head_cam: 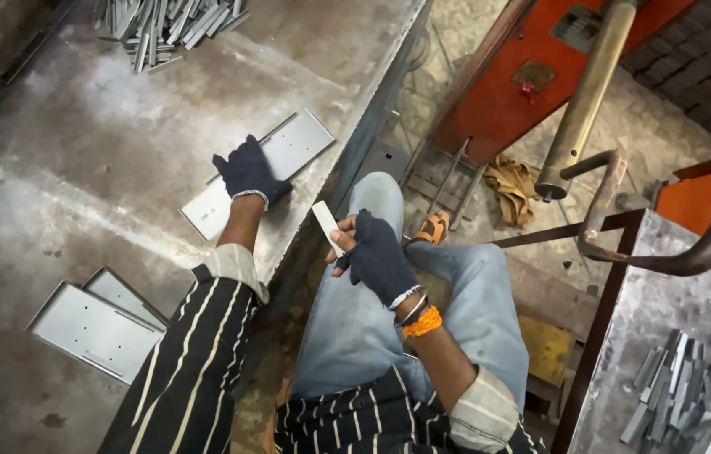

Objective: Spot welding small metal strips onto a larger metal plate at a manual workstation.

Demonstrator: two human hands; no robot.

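Steel workbench (pixel 120 126), scuffed and grey, with a seated worker in dark gloves beside it.
Left hand (pixel 248 172) lies flat, fingers spread, on a long metal plate (pixel 288 151) near the bench edge; right hand (pixel 376 252) pinches a small metal strip (pixel 326 225) above the knee. Two more plates (pixel 95 324) sit at lower left, a heap of strips (pixel 166 21) at the far end.

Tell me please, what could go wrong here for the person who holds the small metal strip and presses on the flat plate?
1. The left hand presses a flat metal plate that lies at the table edge; it might slide off toward the legs.
2. The right hand pinches a small metal strip with bare fingertips in a fingerless glove; a sharp edge could cut them.
3. If the strip drops, it may land on the foot in an open sandal.
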